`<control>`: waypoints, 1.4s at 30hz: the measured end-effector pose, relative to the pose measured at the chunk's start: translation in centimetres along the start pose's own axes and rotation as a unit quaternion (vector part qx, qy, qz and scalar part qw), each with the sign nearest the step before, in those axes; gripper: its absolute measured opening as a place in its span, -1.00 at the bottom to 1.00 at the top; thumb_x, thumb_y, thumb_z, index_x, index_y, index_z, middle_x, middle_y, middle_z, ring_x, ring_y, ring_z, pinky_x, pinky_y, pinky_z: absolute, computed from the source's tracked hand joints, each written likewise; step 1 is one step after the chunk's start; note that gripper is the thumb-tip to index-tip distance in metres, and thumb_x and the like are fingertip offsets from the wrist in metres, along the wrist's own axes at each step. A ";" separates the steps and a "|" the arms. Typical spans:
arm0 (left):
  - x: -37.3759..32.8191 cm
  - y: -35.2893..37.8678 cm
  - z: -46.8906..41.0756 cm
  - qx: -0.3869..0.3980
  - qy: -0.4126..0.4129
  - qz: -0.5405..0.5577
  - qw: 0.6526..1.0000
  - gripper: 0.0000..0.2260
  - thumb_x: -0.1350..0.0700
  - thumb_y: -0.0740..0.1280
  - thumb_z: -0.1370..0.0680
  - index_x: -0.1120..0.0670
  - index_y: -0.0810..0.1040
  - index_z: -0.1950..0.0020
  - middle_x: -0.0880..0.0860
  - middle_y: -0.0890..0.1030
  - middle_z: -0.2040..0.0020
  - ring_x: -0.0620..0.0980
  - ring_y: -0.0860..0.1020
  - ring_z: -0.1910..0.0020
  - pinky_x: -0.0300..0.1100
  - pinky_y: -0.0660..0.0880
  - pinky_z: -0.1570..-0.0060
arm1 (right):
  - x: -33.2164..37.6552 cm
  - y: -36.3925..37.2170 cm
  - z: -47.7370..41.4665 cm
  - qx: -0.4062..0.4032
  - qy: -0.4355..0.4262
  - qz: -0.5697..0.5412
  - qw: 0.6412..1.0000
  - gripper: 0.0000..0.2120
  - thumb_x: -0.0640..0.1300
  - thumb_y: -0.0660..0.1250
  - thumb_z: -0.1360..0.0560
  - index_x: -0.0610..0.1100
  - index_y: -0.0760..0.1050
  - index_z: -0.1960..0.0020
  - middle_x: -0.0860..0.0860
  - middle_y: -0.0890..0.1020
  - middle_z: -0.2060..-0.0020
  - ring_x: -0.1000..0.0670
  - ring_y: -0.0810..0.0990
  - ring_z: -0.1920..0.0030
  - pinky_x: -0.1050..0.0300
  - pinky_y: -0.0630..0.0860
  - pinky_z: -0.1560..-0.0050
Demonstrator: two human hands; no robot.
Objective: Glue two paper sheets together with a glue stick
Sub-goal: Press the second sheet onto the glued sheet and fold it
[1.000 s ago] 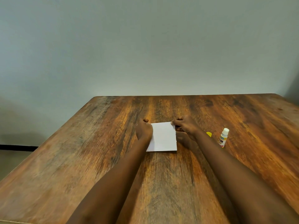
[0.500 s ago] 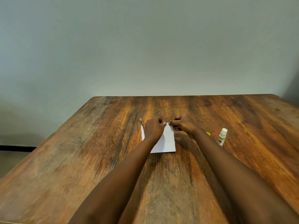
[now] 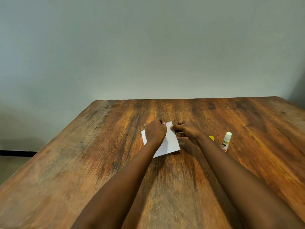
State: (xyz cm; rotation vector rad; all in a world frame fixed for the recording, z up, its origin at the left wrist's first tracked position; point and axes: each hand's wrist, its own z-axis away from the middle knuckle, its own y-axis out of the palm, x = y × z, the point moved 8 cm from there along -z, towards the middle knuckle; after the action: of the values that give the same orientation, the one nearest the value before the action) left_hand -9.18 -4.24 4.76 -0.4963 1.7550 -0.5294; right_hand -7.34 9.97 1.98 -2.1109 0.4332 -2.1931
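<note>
A small white paper (image 3: 170, 142) lies on the wooden table (image 3: 82, 162), turned slightly askew. I cannot tell whether it is one sheet or two stacked. My left hand (image 3: 155, 132) rests on top of its left half, fingers curled at the far edge. Pinching the paper's far right edge is my right hand (image 3: 185, 130). To the right, an uncapped glue stick (image 3: 225, 141) stands upright with a white tip and a yellow label. Its yellow cap (image 3: 211, 138) lies just left of it, behind my right forearm.
The table's far edge meets a plain grey wall (image 3: 148, 47). The left table edge drops to the floor, where a dark baseboard strip (image 3: 16, 153) shows.
My left hand slid rightward from the paper's left edge onto its top. The paper rotated a little and shifted. My right hand kept its hold at the far right edge.
</note>
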 end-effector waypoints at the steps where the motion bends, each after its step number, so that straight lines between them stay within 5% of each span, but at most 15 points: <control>1: -0.1 0.1 0.0 0.004 0.005 0.000 1.000 -0.80 0.19 0.22 -0.58 0.23 0.59 -0.09 0.19 0.64 -0.06 0.11 0.58 -0.02 -0.07 0.50 -0.04 | 0.0 0.0 0.0 -0.003 -0.001 0.003 1.000 -0.90 -0.24 0.37 -0.47 -0.28 0.61 0.17 -0.09 0.64 0.23 0.04 0.62 0.27 0.34 0.50 0.41; 6: -0.7 0.6 -0.3 0.031 0.033 0.014 0.999 -0.82 0.13 0.29 -0.55 0.18 0.62 -0.05 0.15 0.66 -0.03 0.04 0.57 0.01 -0.19 0.38 0.07 | 0.6 0.1 -0.2 -0.003 -0.016 0.028 0.999 -0.78 -0.21 0.36 -0.47 -0.39 0.59 0.03 -0.11 0.63 0.20 0.05 0.61 0.24 0.30 0.52 0.33; 11: -0.4 0.4 -0.6 0.011 0.018 0.042 0.999 -0.85 0.14 0.33 -0.54 0.19 0.63 0.04 0.16 0.67 0.03 -0.06 0.48 0.16 -0.21 0.34 0.13 | 0.9 0.3 -0.1 -0.001 -0.018 0.031 0.999 -0.83 -0.20 0.36 -0.47 -0.33 0.60 0.12 -0.06 0.64 0.25 0.05 0.61 0.23 0.30 0.53 0.32; 14: -0.1 0.1 -0.6 -0.001 0.004 0.058 0.998 -0.83 0.17 0.31 -0.55 0.23 0.64 -0.01 0.18 0.66 -0.02 0.02 0.55 0.07 -0.23 0.34 0.11 | 0.2 0.8 0.0 0.011 -0.009 0.059 0.998 -0.85 -0.22 0.35 -0.47 -0.30 0.60 0.20 -0.17 0.65 0.16 -0.01 0.62 0.18 0.16 0.52 0.20; 21: 0.9 -1.6 -1.2 -0.044 -0.047 0.103 0.993 -0.80 0.17 0.27 -0.57 0.24 0.61 -0.10 0.18 0.64 -0.10 0.08 0.56 -0.08 -0.22 0.35 0.07 | -0.9 1.1 0.3 0.022 0.008 0.074 0.997 -0.88 -0.21 0.36 -0.46 -0.23 0.63 0.21 -0.20 0.67 0.08 0.06 0.60 0.21 0.22 0.51 0.25; 27: 1.3 -1.3 -1.1 -0.002 -0.035 0.085 0.996 -0.78 0.15 0.24 -0.57 0.16 0.54 -0.18 0.14 0.59 -0.15 0.08 0.53 -0.11 -0.15 0.39 0.05 | -0.4 1.3 0.0 0.033 0.005 0.103 0.994 -0.73 -0.24 0.34 -0.46 -0.49 0.56 0.04 -0.34 0.62 0.02 0.01 0.57 0.22 0.21 0.49 0.25; 34: 2.0 -1.2 -0.9 -0.009 -0.053 0.092 0.994 -0.77 0.09 0.29 -0.56 0.20 0.62 -0.06 0.16 0.65 -0.05 0.08 0.57 0.01 -0.11 0.43 0.08 | 1.0 1.6 0.1 0.023 -0.007 0.063 0.998 -0.78 -0.20 0.33 -0.49 -0.14 0.57 0.33 -0.01 0.60 0.31 0.08 0.55 0.28 0.26 0.45 0.31; 39: 2.6 -1.8 -0.9 -0.036 -0.068 0.119 0.990 -0.79 0.10 0.34 -0.53 0.23 0.64 -0.01 0.17 0.66 -0.01 0.01 0.53 0.13 -0.17 0.36 0.16 | 0.6 1.3 0.2 0.019 -0.008 0.065 0.998 -0.79 -0.24 0.32 -0.48 -0.28 0.56 0.32 -0.14 0.59 0.22 0.04 0.54 0.26 0.22 0.44 0.29; 42: 3.1 -2.3 -1.0 -0.056 -0.082 0.137 0.986 -0.81 0.08 0.34 -0.53 0.20 0.63 0.03 0.14 0.66 0.01 -0.02 0.51 0.17 -0.18 0.35 0.19 | 0.3 0.5 0.3 0.000 -0.005 0.048 0.999 -0.78 -0.25 0.31 -0.49 -0.45 0.57 0.10 -0.16 0.60 0.21 0.02 0.55 0.28 0.21 0.44 0.31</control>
State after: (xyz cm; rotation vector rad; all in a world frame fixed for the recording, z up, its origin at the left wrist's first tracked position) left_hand -10.74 -7.81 3.91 -0.3578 1.6651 -0.1921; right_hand -7.14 9.34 2.13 -2.0538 0.5229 -2.1297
